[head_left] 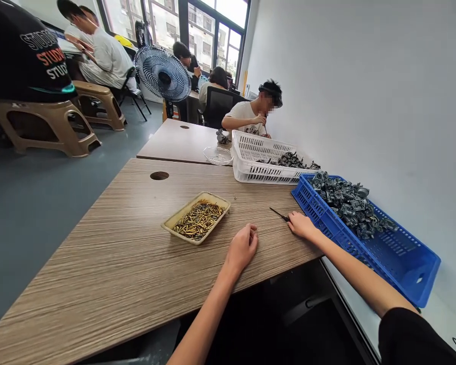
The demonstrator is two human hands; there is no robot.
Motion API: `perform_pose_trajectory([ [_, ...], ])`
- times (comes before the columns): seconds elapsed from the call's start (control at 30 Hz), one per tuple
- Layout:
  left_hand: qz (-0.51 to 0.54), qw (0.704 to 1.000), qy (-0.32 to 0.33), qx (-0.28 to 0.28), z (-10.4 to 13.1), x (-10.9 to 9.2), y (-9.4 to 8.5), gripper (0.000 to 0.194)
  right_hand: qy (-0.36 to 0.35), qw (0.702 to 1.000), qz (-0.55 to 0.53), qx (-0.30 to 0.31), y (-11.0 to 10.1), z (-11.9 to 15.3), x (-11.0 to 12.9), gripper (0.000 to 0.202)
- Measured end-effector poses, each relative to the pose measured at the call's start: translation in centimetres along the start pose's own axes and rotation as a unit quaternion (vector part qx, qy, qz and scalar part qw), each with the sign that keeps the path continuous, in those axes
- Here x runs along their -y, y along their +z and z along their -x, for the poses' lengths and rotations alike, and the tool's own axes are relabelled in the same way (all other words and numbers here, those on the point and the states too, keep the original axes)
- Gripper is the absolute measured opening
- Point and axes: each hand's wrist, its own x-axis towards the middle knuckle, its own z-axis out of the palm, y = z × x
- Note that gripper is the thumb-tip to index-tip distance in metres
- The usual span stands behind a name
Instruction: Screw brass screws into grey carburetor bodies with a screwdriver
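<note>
While the right hand [299, 224] pinches the near end of a slim black tool [280, 215], the left hand [243, 247] rests on the bench [137, 263], fingers loosely curled; from where I stand I cannot tell whether anything is tucked inside them. Ahead and to the left of the left hand sits a tray [180, 214], filled with brass pieces [199, 219].

As I judge it, the work is between pieces: the tool is in hand, but neither hand is on a casting. The brass pieces are loose, and dark metal castings [345, 203] are heaped in the blue crate [399, 258] just right of the right hand. More parts [291, 160] lie in the white crate [251, 170] beyond that hand. Which of the two heaps is finished, if either, I can't say.

The brass pieces are thin, shiny little rods, golden with some duller ones mixed in. Their tray is shallow, cream-coloured, with rounded corners. The castings look knobbly and matt grey, all odd angles, and both crates are slotted plastic. Under the left hand, the bench runs in streaky brown wood grain. Far beyond the right hand, a co-worker [245, 114] bends over something small.
</note>
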Motion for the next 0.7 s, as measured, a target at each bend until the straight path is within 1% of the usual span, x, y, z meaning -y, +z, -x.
perform_pose_trajectory([
  [0.07,-0.007,1.000,0.003,0.003,0.0,0.0,0.0,0.015,0.002,1.000,-0.007,-0.006,0.5,-0.3,0.1,0.021],
  [0.13,-0.013,1.000,0.005,0.008,0.0,0.0,0.0,0.015,0.004,1.000,-0.018,-0.020,0.4,-0.2,-0.2,0.021],
  [0.2,-0.018,1.000,0.007,0.014,0.0,0.0,0.0,0.015,0.008,0.999,-0.029,-0.043,-0.4,0.1,-1.2,0.022],
  [0.27,-0.023,0.999,0.010,0.020,0.0,-0.1,-0.1,0.015,0.020,0.997,-0.040,-0.069,-1.9,0.6,-2.9,0.025],
  [0.33,-0.031,0.999,0.014,0.025,-0.1,0.0,-0.1,0.015,0.039,0.994,-0.046,-0.092,-3.8,1.4,-5.4,0.029],
  [0.4,-0.040,0.999,0.015,0.027,-0.1,0.0,0.0,0.016,0.072,0.990,-0.042,-0.111,-5.8,2.3,-8.6,0.031],
  [0.5,-0.049,0.998,0.014,0.029,-0.1,0.1,0.0,0.016,0.151,0.979,-0.020,-0.134,-8.3,4.1,-13.7,0.032],
  [0.6,-0.050,0.998,0.013,0.032,-0.1,0.1,0.0,0.015,0.241,0.959,0.010,-0.149,-9.4,5.6,-18.3,0.033],
  [0.7,-0.051,0.998,0.012,0.032,-0.1,0.0,-0.1,0.016,0.292,0.946,0.024,-0.142,-9.1,6.1,-21.3,0.034],
])
